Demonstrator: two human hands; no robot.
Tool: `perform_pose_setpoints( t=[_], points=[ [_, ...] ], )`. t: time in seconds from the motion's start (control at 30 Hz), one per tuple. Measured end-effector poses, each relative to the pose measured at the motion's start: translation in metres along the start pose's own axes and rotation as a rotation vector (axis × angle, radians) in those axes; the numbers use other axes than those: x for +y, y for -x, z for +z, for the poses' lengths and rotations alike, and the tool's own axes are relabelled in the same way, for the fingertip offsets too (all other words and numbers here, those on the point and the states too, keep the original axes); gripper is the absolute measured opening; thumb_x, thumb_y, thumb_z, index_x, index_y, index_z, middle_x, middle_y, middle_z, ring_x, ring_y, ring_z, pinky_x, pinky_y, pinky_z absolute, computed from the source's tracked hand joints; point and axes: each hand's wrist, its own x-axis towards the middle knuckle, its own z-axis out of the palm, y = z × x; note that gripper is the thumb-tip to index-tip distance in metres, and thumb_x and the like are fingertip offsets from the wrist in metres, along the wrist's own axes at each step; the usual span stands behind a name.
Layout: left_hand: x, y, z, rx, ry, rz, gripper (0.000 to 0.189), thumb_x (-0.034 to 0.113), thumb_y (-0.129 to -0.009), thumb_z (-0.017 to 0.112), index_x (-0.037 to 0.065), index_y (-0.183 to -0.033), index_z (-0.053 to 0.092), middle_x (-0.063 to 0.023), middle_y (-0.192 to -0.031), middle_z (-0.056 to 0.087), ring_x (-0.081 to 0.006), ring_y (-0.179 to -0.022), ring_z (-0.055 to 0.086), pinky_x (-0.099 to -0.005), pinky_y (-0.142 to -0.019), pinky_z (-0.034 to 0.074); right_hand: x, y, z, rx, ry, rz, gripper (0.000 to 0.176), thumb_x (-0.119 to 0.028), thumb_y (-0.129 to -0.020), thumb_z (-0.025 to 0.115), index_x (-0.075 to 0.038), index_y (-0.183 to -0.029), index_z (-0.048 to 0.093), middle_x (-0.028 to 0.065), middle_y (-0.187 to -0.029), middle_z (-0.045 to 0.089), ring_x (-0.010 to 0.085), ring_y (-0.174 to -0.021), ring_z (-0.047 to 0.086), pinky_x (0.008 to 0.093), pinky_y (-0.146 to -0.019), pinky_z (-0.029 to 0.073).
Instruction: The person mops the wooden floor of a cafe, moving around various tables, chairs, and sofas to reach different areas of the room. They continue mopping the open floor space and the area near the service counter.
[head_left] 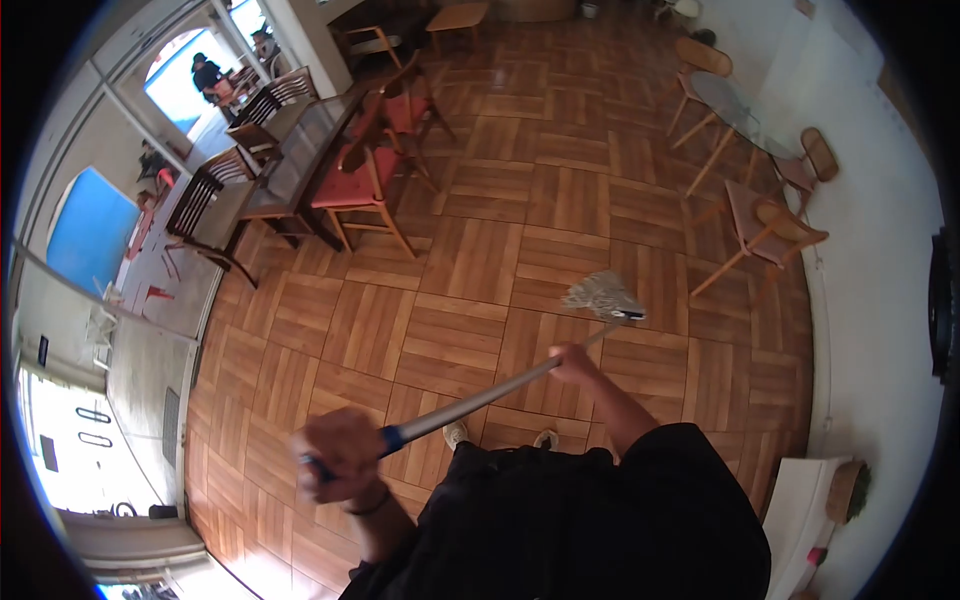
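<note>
A mop (470, 404) with a long grey metal handle runs slantwise in front of my body. Its grey string head (602, 292) lies on the wooden floor ahead and to the right. My left hand (342, 455) is wrapped around the upper end of the handle, near a blue sleeve on it. Farther down the shaft, my right hand (572, 364) grips it closer to the mop head. Both hands are closed on the handle. My shoes (456, 434) show on the floor below the shaft.
Dark wooden chairs and red-cushioned chairs (366, 180) surround a long table (300, 170) at left. On the right stand a round glass table (735, 105) and wooden chairs (765, 225). Glass panels line the left, with people (208, 78) beyond. A white cabinet (800, 510) is at lower right.
</note>
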Motion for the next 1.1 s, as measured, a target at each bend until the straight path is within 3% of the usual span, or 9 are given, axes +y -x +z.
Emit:
perform_pose_setpoints(
  t=[0.2, 0.27, 0.47, 0.7, 0.83, 0.9, 0.93, 1.0, 1.1],
  points=[
    [-0.097, 0.021, 0.076, -0.227, 0.206, -0.492, 0.03, 0.018, -0.084, 0.062, 0.006, -0.061, 0.047, -0.0057, -0.057, 0.052, -0.0199, -0.052, 0.05, -0.0354, -0.053, 0.038, 0.144, 0.086, -0.062, 0.475, 0.122, 0.048, 0.012, -0.011, -0.074, 0.069, -0.006, -0.075, 0.057, 0.016, -0.074, 0.062, 0.0361, -0.074, 0.064, 0.0443, -0.063, 0.047],
    [-0.112, 0.031, 0.078, -0.326, 0.204, -0.561, 0.029, 0.013, -0.083, 0.061, 0.005, -0.06, 0.046, -0.0068, -0.059, 0.053, -0.0205, -0.055, 0.05, -0.0352, -0.054, 0.037, 0.186, 0.103, -0.055, 0.486, 0.065, 0.221, 0.016, -0.011, -0.074, 0.07, -0.006, -0.076, 0.055, 0.0173, -0.077, 0.062, 0.0368, -0.077, 0.064, 0.0441, -0.068, 0.048],
    [-0.082, 0.039, 0.027, -0.335, 0.143, -0.611, 0.032, 0.013, -0.086, 0.057, 0.004, -0.058, 0.047, -0.0089, -0.056, 0.053, -0.0222, -0.053, 0.05, -0.0356, -0.058, 0.039, 0.131, 0.106, -0.026, 0.41, 0.141, 0.363, 0.026, -0.018, -0.072, 0.077, -0.005, -0.074, 0.055, 0.0174, -0.08, 0.062, 0.0361, -0.078, 0.064, 0.0455, -0.066, 0.05],
    [0.063, -0.018, -0.117, -0.153, -0.024, -0.383, 0.031, 0.015, -0.081, 0.059, 0.002, -0.055, 0.048, -0.0108, -0.051, 0.051, -0.0249, -0.044, 0.049, -0.039, -0.051, 0.041, -0.073, -0.012, 0.083, 0.402, 0.143, 0.249, 0.031, -0.029, -0.075, 0.077, -0.006, -0.071, 0.057, 0.0151, -0.079, 0.062, 0.0376, -0.077, 0.063, 0.0483, -0.064, 0.05],
    [0.165, -0.052, -0.188, -0.142, -0.134, -0.198, 0.025, 0.011, -0.076, 0.056, 0.006, -0.054, 0.047, -0.0087, -0.045, 0.049, -0.0215, -0.032, 0.044, -0.0361, -0.04, 0.043, -0.184, -0.078, 0.173, 0.232, 0.339, -0.048, 0.02, -0.03, -0.078, 0.071, -0.013, -0.077, 0.062, 0.0105, -0.075, 0.06, 0.0355, -0.078, 0.061, 0.052, -0.066, 0.048],
    [0.222, -0.055, -0.217, -0.14, -0.2, -0.145, 0.029, 0.019, -0.078, 0.055, 0.01, -0.053, 0.042, -0.0029, -0.043, 0.044, -0.0162, -0.033, 0.04, -0.0314, -0.041, 0.037, -0.247, -0.089, 0.216, 0.284, 0.372, -0.561, 0.015, -0.025, -0.067, 0.071, -0.019, -0.08, 0.068, 0.0043, -0.075, 0.058, 0.0302, -0.077, 0.06, 0.0466, -0.063, 0.049],
    [0.258, -0.048, -0.23, -0.132, -0.229, -0.112, 0.031, 0.023, -0.078, 0.054, 0.013, -0.053, 0.039, 0.0, -0.043, 0.041, -0.0135, -0.033, 0.039, -0.029, -0.041, 0.034, -0.286, -0.095, 0.229, 0.247, 0.273, -0.651, 0.016, -0.021, -0.067, 0.07, -0.012, -0.069, 0.057, 0.006, -0.072, 0.056, 0.0302, -0.076, 0.059, 0.0443, -0.065, 0.048],
    [0.331, -0.029, -0.244, -0.094, -0.287, -0.032, 0.036, 0.031, -0.08, 0.053, 0.017, -0.052, 0.035, 0.0057, -0.041, 0.036, -0.0082, -0.034, 0.035, -0.0242, -0.042, 0.029, -0.375, -0.09, 0.236, 0.338, 0.135, -0.697, 0.017, -0.02, -0.062, 0.07, -0.013, -0.059, 0.055, 0.004, -0.069, 0.054, 0.0269, -0.073, 0.057, 0.0427, -0.063, 0.048],
    [0.399, -0.025, -0.231, 0.124, -0.527, 0.298, 0.034, 0.034, -0.088, 0.053, 0.023, -0.058, 0.041, 0.0095, -0.046, 0.042, -0.0051, -0.04, 0.039, -0.0242, -0.044, 0.03, -0.429, -0.096, 0.287, 0.044, -0.166, -0.702, 0.022, -0.023, -0.076, 0.069, -0.009, -0.062, 0.059, 0.0064, -0.071, 0.057, 0.0293, -0.076, 0.061, 0.0454, -0.069, 0.05]
  ],
)
